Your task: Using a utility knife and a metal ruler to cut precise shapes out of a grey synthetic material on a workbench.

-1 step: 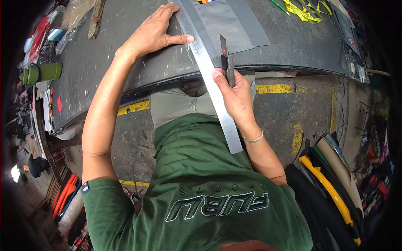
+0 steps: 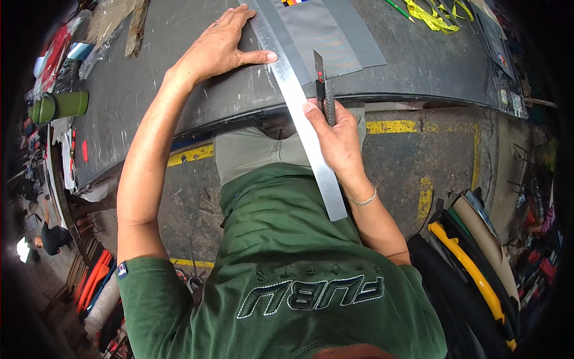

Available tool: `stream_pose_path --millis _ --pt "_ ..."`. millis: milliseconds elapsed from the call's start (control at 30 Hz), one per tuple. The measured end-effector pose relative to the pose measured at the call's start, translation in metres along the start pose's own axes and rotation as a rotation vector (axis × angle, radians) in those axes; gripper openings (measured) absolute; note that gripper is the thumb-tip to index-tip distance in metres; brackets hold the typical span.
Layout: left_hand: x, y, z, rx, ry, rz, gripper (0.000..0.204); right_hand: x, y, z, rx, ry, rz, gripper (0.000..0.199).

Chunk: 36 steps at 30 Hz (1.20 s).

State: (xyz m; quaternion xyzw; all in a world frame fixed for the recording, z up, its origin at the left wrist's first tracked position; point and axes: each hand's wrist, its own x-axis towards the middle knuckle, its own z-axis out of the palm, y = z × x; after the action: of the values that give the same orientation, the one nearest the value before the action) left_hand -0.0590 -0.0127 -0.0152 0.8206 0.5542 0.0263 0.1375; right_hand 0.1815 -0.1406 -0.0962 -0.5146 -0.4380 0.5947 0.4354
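Note:
A long metal straightedge (image 2: 297,110) runs from the dark worktable, over its near edge, to my body. My left hand (image 2: 222,46) is spread, its thumb pressed on the straightedge and its fingertips by the far visible part. In my right hand (image 2: 339,140), at the table's near edge, is a utility knife (image 2: 328,99) with its blade out, pointing up and away. The right thumb lies against the straightedge. Beside the straightedge, a grey sheet of material (image 2: 323,36) with wider, darker grey side bands lies on the table; its far end is cut off by the picture's edge.
On the worktable (image 2: 197,113) lie a green pencil (image 2: 399,10), a yellow tape measure (image 2: 431,18), a green bottle (image 2: 63,106) and a wooden strip (image 2: 137,27). Rolls of material (image 2: 469,263) stand at the lower right. Another person (image 2: 52,239) is far off at the left.

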Motion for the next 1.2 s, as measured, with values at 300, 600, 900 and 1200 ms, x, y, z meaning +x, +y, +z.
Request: stream_pose_path --millis 300,600,900,1200 --pt "0.01 0.006 -0.008 0.302 -0.09 0.032 0.107 -0.001 -0.008 -0.002 -0.068 0.001 0.025 0.024" --pt "0.013 0.024 -0.02 0.172 -0.241 -0.076 0.116 -0.012 -0.03 -0.016 -0.321 0.077 -0.058 0.028" --pt "0.013 0.011 0.0 0.228 -0.053 0.02 0.124 0.012 -0.076 -0.011 -0.626 0.034 -0.409 0.044" --pt "0.01 0.007 0.009 0.183 0.07 0.101 0.115 0.092 -0.087 0.043 -0.919 0.009 -0.483 0.055"
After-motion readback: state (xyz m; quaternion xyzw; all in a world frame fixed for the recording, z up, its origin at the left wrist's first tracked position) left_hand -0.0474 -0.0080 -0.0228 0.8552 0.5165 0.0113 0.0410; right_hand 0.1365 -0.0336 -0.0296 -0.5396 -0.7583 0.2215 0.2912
